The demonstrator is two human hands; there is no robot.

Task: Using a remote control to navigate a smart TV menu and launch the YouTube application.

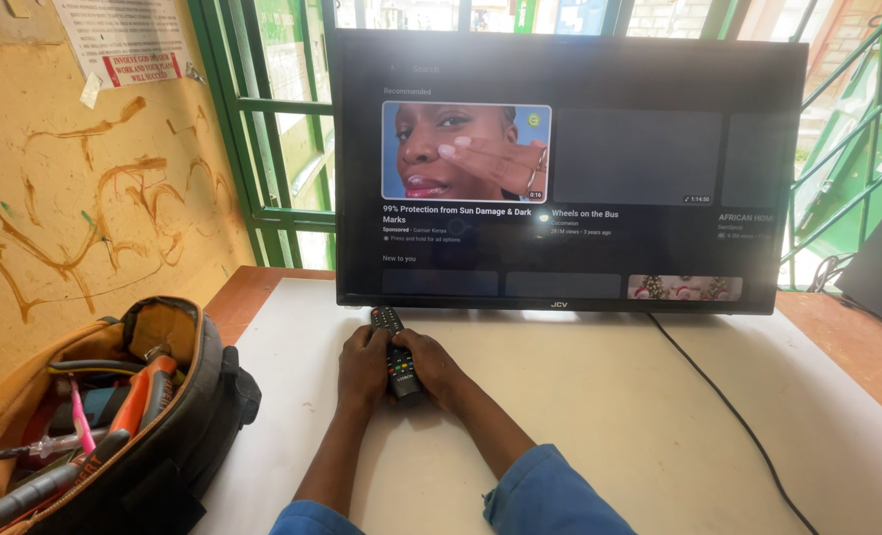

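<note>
Both hands grip one black remote control (393, 352) — left hand (363, 365) wrapped round its left side, right hand (431, 367) closed on the right side, thumbs over the buttons. Remote sits low over the desk (609, 416), near the front-centre, its tip pointing at the lower edge of the flat-screen television (570, 168) just beyond. Blue sleeves (550, 500) at the bottom edge. TV is on, showing a menu of video thumbnails; a black cable (728, 406) trails from its base across the desk toward the right front. Left of the hands, an open tool bag (154, 436) with screwdrivers and pliers sits at the desk edge, well apart from the remote. Green window grille (262, 149) behind, yellow scrawled wall (74, 198) at left. Risks, as a judgement — a thumb could land on the wrong button since the keys are packed close; an elbow swing right could snag the cable and shift the TV; the bag overhangs the edge and could tip.
</note>
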